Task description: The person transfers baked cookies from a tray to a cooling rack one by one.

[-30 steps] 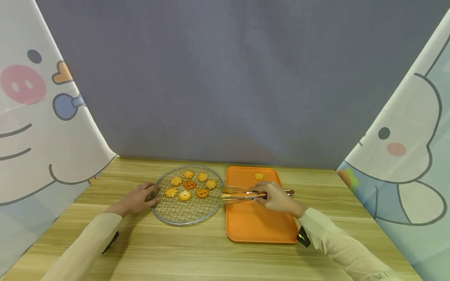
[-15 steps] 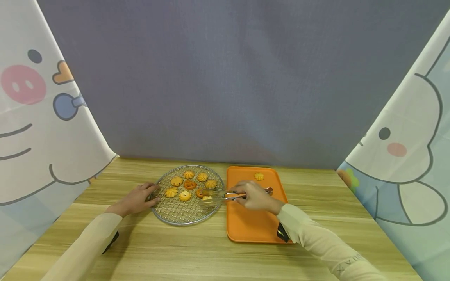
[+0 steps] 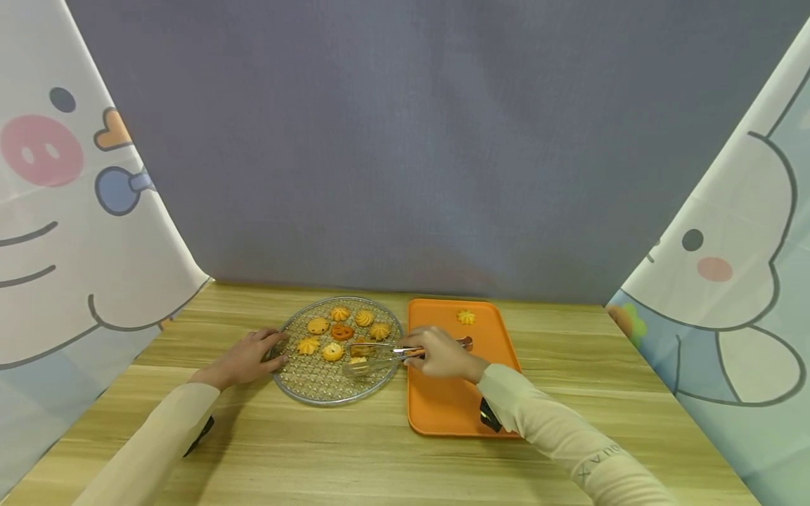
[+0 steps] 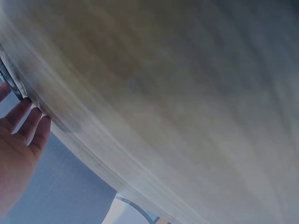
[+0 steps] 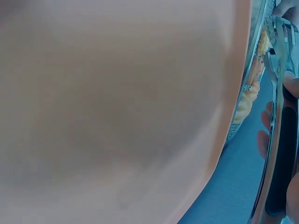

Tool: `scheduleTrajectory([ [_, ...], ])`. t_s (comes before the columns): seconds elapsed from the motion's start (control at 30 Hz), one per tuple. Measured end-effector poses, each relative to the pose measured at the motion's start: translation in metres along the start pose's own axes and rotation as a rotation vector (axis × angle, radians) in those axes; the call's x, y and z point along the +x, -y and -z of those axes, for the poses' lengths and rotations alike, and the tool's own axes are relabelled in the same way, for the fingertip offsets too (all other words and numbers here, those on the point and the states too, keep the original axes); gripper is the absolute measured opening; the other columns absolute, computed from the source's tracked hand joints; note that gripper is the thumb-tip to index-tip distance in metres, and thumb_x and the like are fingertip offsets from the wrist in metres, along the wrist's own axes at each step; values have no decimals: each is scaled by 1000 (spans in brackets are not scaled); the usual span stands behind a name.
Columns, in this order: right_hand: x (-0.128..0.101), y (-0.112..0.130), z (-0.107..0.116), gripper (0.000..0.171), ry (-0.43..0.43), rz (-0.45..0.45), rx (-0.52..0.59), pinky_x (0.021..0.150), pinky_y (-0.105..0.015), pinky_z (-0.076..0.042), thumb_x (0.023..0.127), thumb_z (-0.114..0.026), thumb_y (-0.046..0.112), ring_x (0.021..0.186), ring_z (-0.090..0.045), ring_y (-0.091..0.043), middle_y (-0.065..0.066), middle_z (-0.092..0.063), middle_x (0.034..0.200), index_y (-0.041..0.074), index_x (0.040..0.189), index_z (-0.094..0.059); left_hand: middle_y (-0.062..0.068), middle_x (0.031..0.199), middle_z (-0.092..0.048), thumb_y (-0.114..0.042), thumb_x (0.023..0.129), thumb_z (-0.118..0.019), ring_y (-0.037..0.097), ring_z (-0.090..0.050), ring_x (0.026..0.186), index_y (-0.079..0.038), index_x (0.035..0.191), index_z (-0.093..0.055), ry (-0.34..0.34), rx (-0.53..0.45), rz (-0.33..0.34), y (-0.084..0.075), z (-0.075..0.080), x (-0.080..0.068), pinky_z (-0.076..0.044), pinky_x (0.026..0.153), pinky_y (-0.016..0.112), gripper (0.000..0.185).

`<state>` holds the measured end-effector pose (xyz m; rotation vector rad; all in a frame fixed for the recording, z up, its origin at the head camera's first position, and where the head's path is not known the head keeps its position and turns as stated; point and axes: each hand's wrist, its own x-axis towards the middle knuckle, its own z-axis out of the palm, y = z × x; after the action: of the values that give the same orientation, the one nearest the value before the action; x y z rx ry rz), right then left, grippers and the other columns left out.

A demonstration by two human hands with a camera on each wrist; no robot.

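Right hand (image 3: 443, 355) grips tongs (image 3: 386, 355) over rack (image 3: 316, 390) (left hand (image 3: 243, 360) steadying)

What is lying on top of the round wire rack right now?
On the round wire rack lie several orange and yellow cookies. The tongs in the right hand reach over its right side and cover part of one cookie. The left hand touches the rim.
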<state>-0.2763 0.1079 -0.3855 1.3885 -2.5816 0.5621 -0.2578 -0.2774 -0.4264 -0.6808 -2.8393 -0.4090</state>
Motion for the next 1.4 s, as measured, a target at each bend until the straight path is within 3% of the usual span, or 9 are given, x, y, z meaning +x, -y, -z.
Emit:
scheduleTrajectory([
  [0.37, 0, -6, -6, 32, -4, -17, 12, 71, -28, -52, 80, -66, 8, 91, -64, -18, -8, -66, 109, 4, 112, -66, 25, 119, -51, -29, 87, -61, 49, -49, 103, -3, 122, -55, 3, 2, 12, -1, 0, 0, -42, 82, 60, 44],
  [0.6, -1, -4, -5, 34, 11, -40, 34, 78, -32, -53, 81, -66, 9, 99, -62, -20, -9, -65, 113, 5, 115, -64, 25, 119, -52, -30, 87, -61, 47, -50, 102, -3, 121, -55, 3, 2, 17, -1, 1, 1, -42, 82, 59, 44],
  [0.93, -3, -2, 3, 33, 19, -62, 99, 56, -20, -43, 82, -65, 8, 71, -60, -17, -11, -64, 111, 3, 115, -63, 25, 118, -53, -29, 86, -62, 49, -50, 101, -3, 121, -55, -6, 15, 2, 1, -1, 2, -42, 82, 60, 44],
  [1.23, -12, -14, 12, 32, 4, -94, 88, 54, -18, -42, 83, -65, 10, 66, -53, -7, -7, -65, 109, 7, 115, -64, 24, 117, -54, -28, 86, -62, 47, -51, 102, -2, 120, -56, -24, 7, -20, -1, 1, 0, -41, 83, 59, 43],
  [1.3, -16, -17, 15, 32, -3, -104, 75, 52, -18, -39, 83, -65, 10, 61, -51, -8, -6, -64, 110, 8, 115, -64, 24, 117, -54, -28, 86, -62, 47, -52, 102, -2, 120, -56, -23, 5, -20, -2, 2, 0, -41, 83, 59, 43],
  [1.4, -24, -22, 20, 33, -6, -144, 75, 58, -22, -45, 83, -65, 12, 70, -58, -15, -6, -63, 112, 9, 116, -64, 24, 118, -54, -28, 87, -62, 47, -51, 103, -3, 121, -56, -17, 7, -14, -2, 2, 0, -41, 84, 59, 43],
])
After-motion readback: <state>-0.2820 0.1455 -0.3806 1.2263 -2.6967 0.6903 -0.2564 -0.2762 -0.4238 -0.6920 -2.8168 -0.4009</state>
